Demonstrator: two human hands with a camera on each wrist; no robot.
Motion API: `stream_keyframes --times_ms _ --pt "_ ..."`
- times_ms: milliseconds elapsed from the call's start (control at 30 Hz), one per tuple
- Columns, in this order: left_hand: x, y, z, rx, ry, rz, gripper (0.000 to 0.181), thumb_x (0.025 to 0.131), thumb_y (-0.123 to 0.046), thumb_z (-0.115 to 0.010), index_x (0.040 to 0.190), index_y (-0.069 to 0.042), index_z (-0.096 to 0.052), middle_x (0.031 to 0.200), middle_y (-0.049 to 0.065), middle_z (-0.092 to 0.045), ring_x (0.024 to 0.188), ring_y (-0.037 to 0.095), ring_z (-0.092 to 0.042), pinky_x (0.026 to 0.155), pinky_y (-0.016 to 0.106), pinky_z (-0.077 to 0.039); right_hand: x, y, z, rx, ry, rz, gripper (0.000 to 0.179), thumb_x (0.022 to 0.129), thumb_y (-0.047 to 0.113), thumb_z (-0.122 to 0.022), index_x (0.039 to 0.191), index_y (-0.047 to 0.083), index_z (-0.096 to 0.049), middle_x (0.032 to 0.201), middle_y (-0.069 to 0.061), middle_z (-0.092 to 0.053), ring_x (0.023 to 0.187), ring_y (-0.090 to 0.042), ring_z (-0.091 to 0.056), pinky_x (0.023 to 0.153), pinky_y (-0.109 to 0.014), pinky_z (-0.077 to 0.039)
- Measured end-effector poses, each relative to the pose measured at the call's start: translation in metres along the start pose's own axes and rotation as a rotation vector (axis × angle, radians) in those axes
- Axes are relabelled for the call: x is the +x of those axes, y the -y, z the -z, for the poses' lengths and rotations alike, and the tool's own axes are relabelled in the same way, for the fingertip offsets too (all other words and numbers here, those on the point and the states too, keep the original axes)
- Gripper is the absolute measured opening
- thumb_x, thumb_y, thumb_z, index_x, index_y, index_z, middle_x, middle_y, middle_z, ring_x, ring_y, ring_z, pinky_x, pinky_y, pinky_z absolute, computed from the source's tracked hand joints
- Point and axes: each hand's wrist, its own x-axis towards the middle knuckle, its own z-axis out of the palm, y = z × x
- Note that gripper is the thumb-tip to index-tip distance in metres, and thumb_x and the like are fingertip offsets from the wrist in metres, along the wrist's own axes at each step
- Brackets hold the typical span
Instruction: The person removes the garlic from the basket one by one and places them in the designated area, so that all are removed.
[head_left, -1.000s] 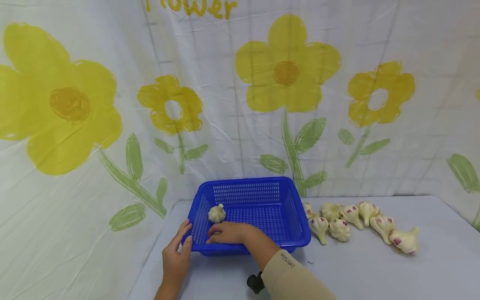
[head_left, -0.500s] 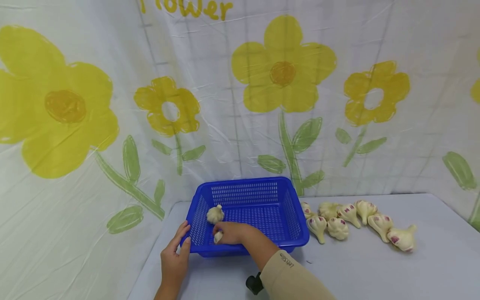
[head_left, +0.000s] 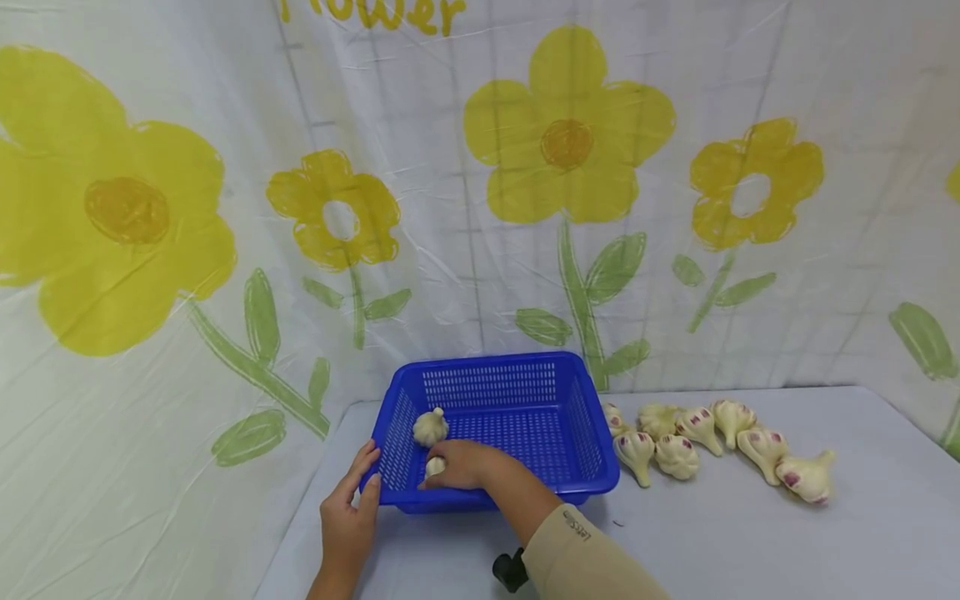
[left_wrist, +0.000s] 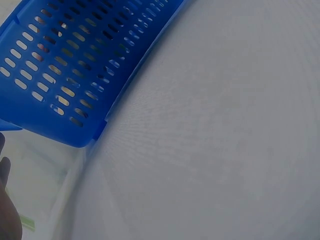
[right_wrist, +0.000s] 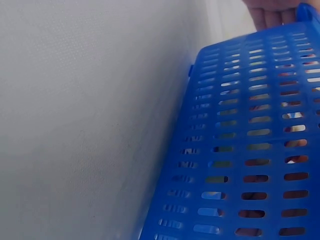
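In the head view, my right hand [head_left: 465, 463] reaches over the near wall of a blue plastic basket [head_left: 487, 363] and grips a garlic bulb [head_left: 435, 467], partly hidden by the fingers. Just beyond it, inside the basket's left end, lies another garlic bulb [head_left: 431, 427]. My left hand [head_left: 349, 517] touches the basket's near left corner, fingers fairly straight along the left rim and thumb at the corner. The right wrist view shows the left hand's fingers [right_wrist: 272, 17] outside the basket. Slotted basket wall [left_wrist: 60, 75] fills the left wrist view's upper left.
Several purple-marked garlic bulbs [head_left: 697, 429] lie right of the basket on the white-covered table [head_left: 720, 542]. A flower-printed white cloth [head_left: 450, 292] hangs behind. A black object [head_left: 512, 571] shows beside my right sleeve.
My right hand stays in the basket's left end; the bulb in its fingers has come into view and turned slightly. The left hand keeps its place at the corner.
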Motion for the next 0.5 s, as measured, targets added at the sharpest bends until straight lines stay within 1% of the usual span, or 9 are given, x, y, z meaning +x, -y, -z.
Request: stream_keyframes --times_ms 133,300,400,500 --pt "0.0009 0.0022 0.001 -0.004 -0.011 -0.016 0.034 0.092 0.002 -0.06 0.125 -0.004 -0.066 0.137 0.012 -0.06 0.13 0.001 -0.05 0.105 0.01 -0.037 0.0007 0.002 -0.0006 0.02 -0.019 0.0 0.045 0.082 0.05 -0.072 0.116 0.022 -0.064 0.105 0.006 -0.067 0.094 -0.012 -0.061 0.089 -0.038 -0.053" --pt "0.0009 0.004 0.0008 -0.018 -0.021 -0.017 0.034 0.092 0.003 -0.06 0.125 -0.003 -0.066 0.137 0.012 -0.06 0.13 0.001 -0.051 0.106 0.011 -0.037 0.0005 0.0025 -0.0008 0.041 -0.043 0.03 0.037 0.082 0.045 -0.074 0.11 0.023 -0.064 0.102 0.006 -0.067 0.091 -0.012 -0.061 0.086 -0.036 -0.054" --pt "0.0004 0.0041 -0.0002 -0.028 -0.025 -0.031 0.034 0.091 0.004 -0.061 0.124 -0.002 -0.067 0.136 0.013 -0.061 0.13 0.002 -0.052 0.106 0.011 -0.038 -0.0003 0.0009 -0.0012 0.067 -0.078 0.058 0.037 0.081 0.042 -0.076 0.111 0.022 -0.065 0.102 0.005 -0.068 0.089 -0.012 -0.061 0.081 -0.034 -0.054" --pt "0.0007 0.0037 -0.0019 -0.033 -0.023 -0.058 0.033 0.091 0.005 -0.061 0.123 0.0 -0.067 0.135 0.015 -0.061 0.13 0.003 -0.052 0.105 0.011 -0.039 -0.0018 -0.0012 -0.0008 0.097 -0.136 0.092 0.046 0.078 0.04 -0.078 0.118 0.02 -0.065 0.104 0.006 -0.068 0.087 -0.011 -0.061 0.077 -0.033 -0.054"
